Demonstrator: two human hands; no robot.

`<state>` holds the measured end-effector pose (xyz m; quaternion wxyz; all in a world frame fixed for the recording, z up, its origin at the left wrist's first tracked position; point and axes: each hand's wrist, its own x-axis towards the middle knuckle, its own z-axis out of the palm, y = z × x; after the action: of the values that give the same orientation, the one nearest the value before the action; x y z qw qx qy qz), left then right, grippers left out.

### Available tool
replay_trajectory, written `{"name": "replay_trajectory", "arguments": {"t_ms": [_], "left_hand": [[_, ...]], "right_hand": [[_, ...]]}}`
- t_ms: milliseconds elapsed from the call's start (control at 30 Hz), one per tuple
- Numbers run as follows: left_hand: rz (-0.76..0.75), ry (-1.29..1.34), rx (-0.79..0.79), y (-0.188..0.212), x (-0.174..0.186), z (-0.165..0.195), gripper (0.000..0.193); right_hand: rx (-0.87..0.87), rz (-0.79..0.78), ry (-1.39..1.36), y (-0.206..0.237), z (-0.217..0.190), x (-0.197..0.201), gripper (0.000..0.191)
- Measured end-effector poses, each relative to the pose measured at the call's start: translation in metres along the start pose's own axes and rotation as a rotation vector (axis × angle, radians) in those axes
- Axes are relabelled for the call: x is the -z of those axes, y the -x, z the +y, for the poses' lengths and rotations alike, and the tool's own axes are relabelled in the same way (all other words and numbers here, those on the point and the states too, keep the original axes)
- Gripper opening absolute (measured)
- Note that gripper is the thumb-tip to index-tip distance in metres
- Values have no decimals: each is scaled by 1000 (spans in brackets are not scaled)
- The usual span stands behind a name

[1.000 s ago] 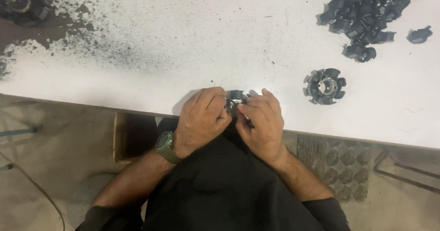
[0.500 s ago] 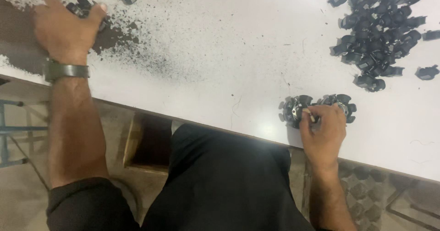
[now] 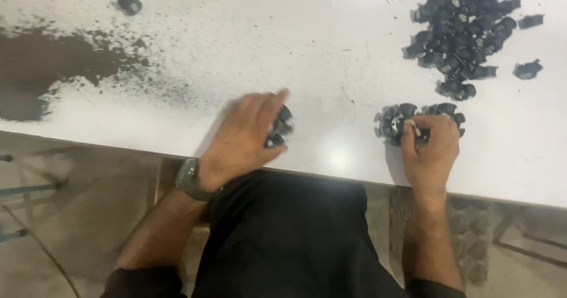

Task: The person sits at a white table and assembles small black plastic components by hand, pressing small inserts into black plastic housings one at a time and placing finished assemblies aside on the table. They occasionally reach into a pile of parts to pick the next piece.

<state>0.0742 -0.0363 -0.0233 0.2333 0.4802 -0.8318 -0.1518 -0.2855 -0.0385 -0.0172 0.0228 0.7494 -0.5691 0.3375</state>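
Note:
My left hand (image 3: 245,138), blurred by motion, grips a round black toothed part (image 3: 279,126) near the front edge of the white table (image 3: 331,56). My right hand (image 3: 431,147) rests on two similar round black parts (image 3: 394,122) lying side by side at the right, fingers curled on the nearer one and pinching a small pale bit at its rim. A watch sits on my left wrist.
A heap of several small black pieces (image 3: 460,29) lies at the back right, with stray ones (image 3: 527,69) beside it. Dark powder (image 3: 53,67) stains the table's left side. One loose black part (image 3: 128,2) lies at the back left.
My left hand has come back from the far left dusty area to the table's front middle, now carrying a black part. My right hand stays on the two parts at the right.

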Motion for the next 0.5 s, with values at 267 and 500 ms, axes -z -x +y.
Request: {"name": "replay_trajectory", "arguments": {"t_ms": [267,500], "left_hand": [[-95,176,-248,-22,-5,59,98],[8,118,36,-19,-20,72,35]], "right_hand": [[-9,151,-12,8,5,-3,21],[11,43,-469,36,-60,-17,20]]}}
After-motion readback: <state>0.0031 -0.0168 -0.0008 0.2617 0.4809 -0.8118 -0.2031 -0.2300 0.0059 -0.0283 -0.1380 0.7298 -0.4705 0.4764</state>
